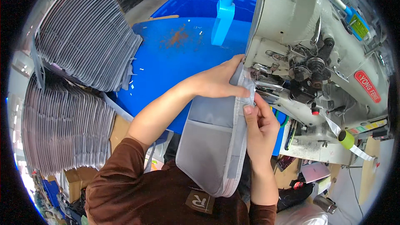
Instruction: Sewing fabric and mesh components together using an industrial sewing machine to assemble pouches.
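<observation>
A grey fabric panel point(204, 150) with a mesh pocket and pale bound edges hangs from the sewing machine point(287, 8) down in front of my chest. Its upper edge lies at the machine's presser-foot area point(266, 87). My left hand point(218, 79) rests on the panel's top part, thumb pressed on the fabric beside the foot; its other fingertips are partly hidden by the machine. Just below, my right hand point(262, 125) pinches the panel's bound right edge between thumb and forefinger, the remaining fingers curled.
Tall stacks of grey panels, an upper stack point(83, 33) and a lower stack point(66, 125), stand at the left. A blue work surface point(162, 75) with scraps and a blue bin point(179, 4) lie beyond. A light-blue fitting point(224, 23) hangs overhead. White tape point(331, 125) runs at the right.
</observation>
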Demonstrator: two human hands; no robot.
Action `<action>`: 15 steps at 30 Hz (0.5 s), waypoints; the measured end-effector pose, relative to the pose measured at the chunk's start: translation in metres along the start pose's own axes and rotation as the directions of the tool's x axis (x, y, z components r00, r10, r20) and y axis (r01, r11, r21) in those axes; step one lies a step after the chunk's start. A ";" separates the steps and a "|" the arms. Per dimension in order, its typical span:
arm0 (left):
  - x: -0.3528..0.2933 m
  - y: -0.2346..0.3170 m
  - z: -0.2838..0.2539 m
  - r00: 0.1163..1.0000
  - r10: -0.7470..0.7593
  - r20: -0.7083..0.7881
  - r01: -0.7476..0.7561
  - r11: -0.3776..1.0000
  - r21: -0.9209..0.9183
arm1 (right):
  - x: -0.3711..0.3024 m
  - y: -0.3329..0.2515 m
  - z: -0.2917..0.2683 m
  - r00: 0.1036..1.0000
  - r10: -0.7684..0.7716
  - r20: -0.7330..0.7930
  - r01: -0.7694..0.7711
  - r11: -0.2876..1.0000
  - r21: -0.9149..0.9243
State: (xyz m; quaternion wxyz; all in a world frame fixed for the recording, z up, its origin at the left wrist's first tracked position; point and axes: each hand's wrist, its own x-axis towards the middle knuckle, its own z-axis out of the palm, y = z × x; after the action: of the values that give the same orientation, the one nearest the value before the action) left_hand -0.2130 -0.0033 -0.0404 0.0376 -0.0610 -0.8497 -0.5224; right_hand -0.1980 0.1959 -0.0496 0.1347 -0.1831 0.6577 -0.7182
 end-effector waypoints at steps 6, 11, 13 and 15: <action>0.006 -0.007 0.001 0.998 -0.054 0.028 0.052 0.997 0.064 | 0.005 -0.002 -0.003 0.999 -0.044 0.023 0.046 0.992 -0.117; 0.014 -0.015 -0.004 0.999 0.021 0.025 -0.025 0.988 0.155 | 0.009 -0.011 -0.004 0.995 -0.084 0.053 0.096 0.952 -0.291; 0.016 -0.012 -0.006 0.999 -0.004 0.048 -0.003 0.989 0.146 | 0.009 -0.008 -0.004 0.995 -0.090 0.047 0.100 0.951 -0.292; 0.018 -0.010 -0.007 0.997 -0.030 0.074 0.020 0.990 0.137 | 0.009 -0.007 -0.005 0.995 -0.094 0.040 0.102 0.951 -0.293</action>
State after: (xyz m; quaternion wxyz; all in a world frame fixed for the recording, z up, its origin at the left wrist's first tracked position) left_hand -0.2317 -0.0131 -0.0437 0.0029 -0.0674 -0.8849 -0.4609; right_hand -0.2082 0.1974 -0.0422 0.0784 -0.2427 0.7455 -0.6158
